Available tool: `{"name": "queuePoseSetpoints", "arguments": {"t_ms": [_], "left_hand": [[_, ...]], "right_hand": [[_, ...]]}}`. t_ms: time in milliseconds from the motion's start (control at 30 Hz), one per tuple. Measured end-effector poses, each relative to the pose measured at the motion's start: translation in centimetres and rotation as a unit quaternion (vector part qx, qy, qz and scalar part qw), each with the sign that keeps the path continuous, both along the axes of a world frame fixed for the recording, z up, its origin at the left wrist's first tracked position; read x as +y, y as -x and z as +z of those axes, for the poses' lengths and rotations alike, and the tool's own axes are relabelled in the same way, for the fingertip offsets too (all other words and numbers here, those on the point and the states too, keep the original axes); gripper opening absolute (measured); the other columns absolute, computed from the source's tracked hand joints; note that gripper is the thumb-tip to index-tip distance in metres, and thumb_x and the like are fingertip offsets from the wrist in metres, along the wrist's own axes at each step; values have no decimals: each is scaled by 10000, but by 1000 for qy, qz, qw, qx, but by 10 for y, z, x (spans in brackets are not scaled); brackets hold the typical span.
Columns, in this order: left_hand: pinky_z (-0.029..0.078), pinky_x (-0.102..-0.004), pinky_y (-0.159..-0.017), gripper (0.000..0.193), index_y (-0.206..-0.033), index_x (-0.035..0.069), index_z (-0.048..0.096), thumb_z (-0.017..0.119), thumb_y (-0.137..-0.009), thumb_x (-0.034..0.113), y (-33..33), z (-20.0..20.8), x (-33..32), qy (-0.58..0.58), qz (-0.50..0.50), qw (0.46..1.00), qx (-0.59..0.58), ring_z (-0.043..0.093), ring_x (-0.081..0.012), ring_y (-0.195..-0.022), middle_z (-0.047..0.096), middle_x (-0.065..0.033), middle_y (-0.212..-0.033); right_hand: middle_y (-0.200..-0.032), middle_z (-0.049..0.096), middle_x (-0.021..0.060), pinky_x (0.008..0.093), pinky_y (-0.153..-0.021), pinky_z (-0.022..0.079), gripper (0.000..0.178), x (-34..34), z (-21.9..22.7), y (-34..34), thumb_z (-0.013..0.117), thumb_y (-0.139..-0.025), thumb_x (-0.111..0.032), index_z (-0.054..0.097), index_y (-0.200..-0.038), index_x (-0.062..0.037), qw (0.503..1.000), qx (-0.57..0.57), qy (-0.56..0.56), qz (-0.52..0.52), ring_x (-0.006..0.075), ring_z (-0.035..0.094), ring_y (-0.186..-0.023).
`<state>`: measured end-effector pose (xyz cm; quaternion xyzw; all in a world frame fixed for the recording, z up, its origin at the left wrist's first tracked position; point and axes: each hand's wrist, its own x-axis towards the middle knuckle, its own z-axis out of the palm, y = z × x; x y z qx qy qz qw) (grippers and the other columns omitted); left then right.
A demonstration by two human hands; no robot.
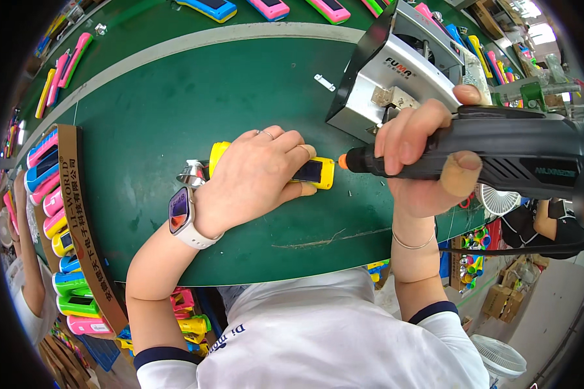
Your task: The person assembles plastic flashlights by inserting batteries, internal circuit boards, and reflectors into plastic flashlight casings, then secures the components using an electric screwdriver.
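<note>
Holding a yellow plastic handset with a dark screen (328, 175) on the green tabletop (143, 129), our left hand (256, 165) curls over it. Our right hand (422, 155) grips a black power tool (512, 154), its orange tip (342, 161) just beside the handset's end; whether touching, we cannot tell. A steady hold and a straight tip should serve us best. Beyond stands a silver metal machine (366, 81).

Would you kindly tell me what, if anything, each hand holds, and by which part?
Left hand: yellow device, across its middle. Right hand: black power tool, by its front part.
</note>
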<state>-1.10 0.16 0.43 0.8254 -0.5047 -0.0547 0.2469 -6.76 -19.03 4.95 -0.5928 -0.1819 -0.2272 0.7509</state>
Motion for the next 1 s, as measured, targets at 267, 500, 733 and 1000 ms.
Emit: {"name": "queuePoseSetpoints", "arguments": {"t_ms": [267,500,733,1000], "left_hand": [[454,-350,-756,373,-996,62,619,730,-690,244,1,-1,-2,18,-1,1000,4,555,-243,-855,573,-56,-895],[455,-346,-758,434,-1065,74,602,733,-685,238,3,2,1,-8,0,999,-32,562,-231,-858,587,-43,-941],[455,-338,-747,487,-1118,65,583,739,-690,239,4,-1,-4,-22,49,993,-103,571,-215,-855,599,-43,-940],[459,-344,-699,449,-1079,54,599,743,-694,234,-3,1,5,-19,70,995,-76,578,-235,-814,602,-64,-896]], "right_hand": [[-643,500,39,310,-491,425,529,10,-22,-2,656,-834,-412,406,-1195,-116,997,43,62,-2,153,469,-474],[-656,524,54,335,-507,432,546,-3,-17,-2,664,-838,-362,412,-1233,-82,996,15,80,24,169,491,-491],[-721,526,77,370,-572,451,415,-37,31,0,504,-901,-361,399,-1207,-102,987,-105,27,-115,180,499,-548],[-666,454,26,309,-558,392,477,-33,28,-15,438,-936,-406,402,-1263,-60,999,7,-31,-36,124,420,-511]]}}
